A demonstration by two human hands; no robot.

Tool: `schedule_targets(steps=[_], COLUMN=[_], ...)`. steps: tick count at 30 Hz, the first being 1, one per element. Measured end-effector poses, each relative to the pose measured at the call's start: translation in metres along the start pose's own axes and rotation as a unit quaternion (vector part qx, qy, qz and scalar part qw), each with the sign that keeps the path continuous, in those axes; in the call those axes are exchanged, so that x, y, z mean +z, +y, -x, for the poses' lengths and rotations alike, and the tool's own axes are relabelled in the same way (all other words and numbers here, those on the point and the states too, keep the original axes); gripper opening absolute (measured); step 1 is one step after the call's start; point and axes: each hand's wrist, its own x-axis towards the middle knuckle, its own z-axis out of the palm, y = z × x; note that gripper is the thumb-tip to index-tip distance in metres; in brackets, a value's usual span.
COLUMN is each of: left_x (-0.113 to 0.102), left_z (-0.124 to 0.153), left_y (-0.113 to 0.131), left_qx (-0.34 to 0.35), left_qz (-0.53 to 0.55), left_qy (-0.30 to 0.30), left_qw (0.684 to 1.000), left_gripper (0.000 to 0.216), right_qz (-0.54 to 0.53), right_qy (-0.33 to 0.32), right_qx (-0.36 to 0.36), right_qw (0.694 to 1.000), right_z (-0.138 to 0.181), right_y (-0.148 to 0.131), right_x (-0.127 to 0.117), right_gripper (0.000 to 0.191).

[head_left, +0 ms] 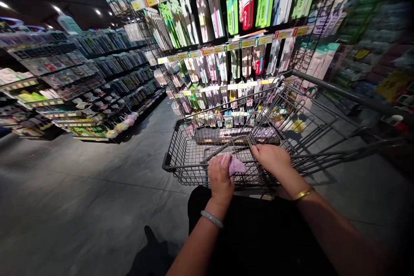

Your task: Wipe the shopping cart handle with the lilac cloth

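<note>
A crumpled light purple cloth [237, 165] is in my left hand [221, 177], whose fingers are bent round it over the near side rail of a dark wire shopping cart [186, 168]. My right hand [273, 158] is a little to the right, its fingers closed at the cart's wire frame; the hand itself hides part of this grip. A pale bangle [211, 219] circles my left wrist and a gold bracelet [303, 194] my right. The cart's wire basket stands sideways in front of me.
A rack of packaged toothbrushes [247, 2] with price strips rises just beyond the cart. Shelves of packaged goods [116, 67] line the aisle at left, and blurred stocked shelves [365, 51] stand at right. Grey floor [97, 185] stretches to the left.
</note>
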Motion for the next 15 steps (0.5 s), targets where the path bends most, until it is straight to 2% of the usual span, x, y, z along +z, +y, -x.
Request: schedule_targets(steps=[4,7,11,13,15], left_x=[0.014,0.016,0.003,-0.009,-0.023], left_z=[-0.002,-0.009,-0.014,-0.01,-0.002], left_y=[0.026,0.031,0.016,-0.001,-0.022], left_qx=[0.026,0.034,0.027,0.001,-0.035], left_qz=[-0.03,-0.025,-0.003,0.001,-0.002], left_qy=[-0.07,-0.094,-0.12,-0.105,-0.064], left_qw=[0.997,0.995,0.992,0.994,0.997], left_gripper=[0.063,0.055,0.05,0.047,0.046], right_qz=[0.005,0.016,-0.046,-0.061,-0.052], right_qy=[-0.015,-0.036,-0.081,-0.111,-0.114], right_qx=[0.003,-0.029,-0.123,-0.144,-0.14], right_qw=[1.0,0.999,0.988,0.981,0.982], right_z=[-0.002,-0.009,-0.02,-0.022,-0.02], right_y=[-0.002,-0.013,-0.037,-0.046,-0.049], right_x=[-0.002,-0.006,-0.008,-0.004,0.001], right_gripper=[0.057,0.047,0.041,0.043,0.048])
